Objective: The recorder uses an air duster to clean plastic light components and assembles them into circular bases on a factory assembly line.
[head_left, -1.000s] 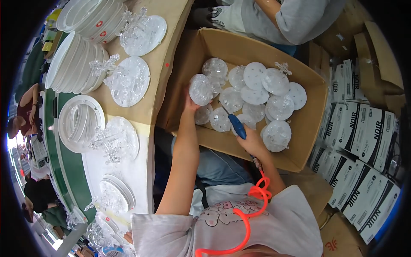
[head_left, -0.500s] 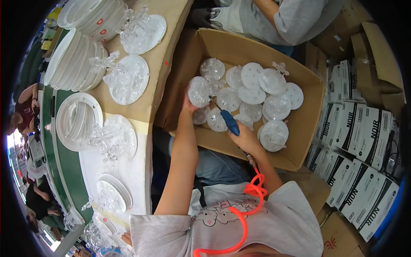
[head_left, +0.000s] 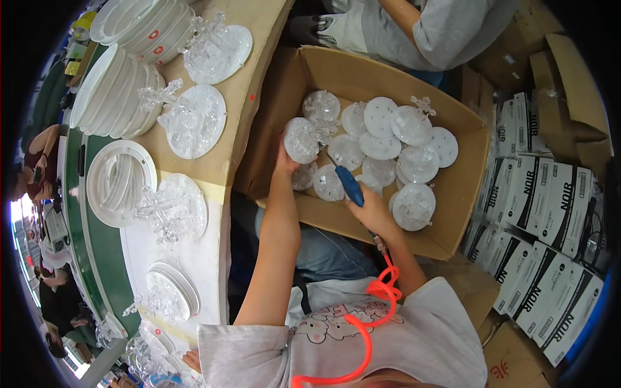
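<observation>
My left hand (head_left: pixel 284 157) grips a round clear plastic disc (head_left: pixel 301 140) with small moulded pieces on its side, over the left part of the cardboard box (head_left: pixel 414 240). Its fingers are mostly hidden behind the disc. My right hand (head_left: pixel 372 210) is closed round a blue-handled air tool (head_left: pixel 350 186), which has a thin metal tip and an orange-red coiled hose (head_left: pixel 383 284). The tip points at the moulded pieces beside the held disc; whether they touch, I cannot tell. Several similar clear discs (head_left: pixel 412 125) lie in the box beneath and to the right.
On the table at left stand stacked white rings (head_left: pixel 113 94) and clear plastic parts with discs (head_left: pixel 195 121). Another person's arm and grey sleeve (head_left: pixel 449 39) are beyond the box. Printed cartons (head_left: pixel 543 200) are stacked at right. A hand (head_left: pixel 192 360) shows at the table's near edge.
The held disc has tilted slightly, and the tool's tip has shifted a little to the right. Both hands keep their grip in nearly the same place.
</observation>
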Action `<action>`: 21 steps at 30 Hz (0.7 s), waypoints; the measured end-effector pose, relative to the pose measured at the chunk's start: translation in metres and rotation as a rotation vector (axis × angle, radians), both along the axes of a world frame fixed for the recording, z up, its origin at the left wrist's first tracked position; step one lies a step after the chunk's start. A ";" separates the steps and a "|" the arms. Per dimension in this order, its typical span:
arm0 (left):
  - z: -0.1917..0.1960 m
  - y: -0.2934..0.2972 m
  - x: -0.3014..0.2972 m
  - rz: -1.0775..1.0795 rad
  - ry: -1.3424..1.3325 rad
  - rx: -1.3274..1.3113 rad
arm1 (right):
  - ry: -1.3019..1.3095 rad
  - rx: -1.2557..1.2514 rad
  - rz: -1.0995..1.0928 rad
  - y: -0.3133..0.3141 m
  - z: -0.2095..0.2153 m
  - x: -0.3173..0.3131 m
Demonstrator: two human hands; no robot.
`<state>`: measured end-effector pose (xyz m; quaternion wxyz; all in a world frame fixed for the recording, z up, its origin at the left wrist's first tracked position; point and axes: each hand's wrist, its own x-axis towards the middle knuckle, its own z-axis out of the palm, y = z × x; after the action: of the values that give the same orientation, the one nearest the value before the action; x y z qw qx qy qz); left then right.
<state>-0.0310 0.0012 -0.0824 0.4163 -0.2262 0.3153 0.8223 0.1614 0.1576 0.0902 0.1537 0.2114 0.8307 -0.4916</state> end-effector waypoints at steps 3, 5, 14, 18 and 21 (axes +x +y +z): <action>-0.009 -0.011 0.001 0.056 0.060 0.002 | -0.052 0.028 0.107 -0.010 0.016 0.004; -0.011 -0.012 -0.003 0.080 0.076 -0.005 | -0.050 0.020 0.131 -0.014 0.021 0.005; 0.006 -0.004 0.004 0.056 0.036 0.001 | 0.027 0.037 -0.030 -0.018 0.014 -0.010; 0.003 -0.006 0.004 0.107 0.072 0.004 | -0.044 0.116 0.020 -0.023 0.011 0.003; -0.006 -0.011 -0.001 0.112 0.087 0.030 | -0.057 0.145 0.060 -0.030 0.016 0.016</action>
<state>-0.0322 -0.0098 -0.0887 0.3590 -0.2014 0.3073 0.8580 0.1769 0.1278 0.1061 0.1764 0.2109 0.8654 -0.4188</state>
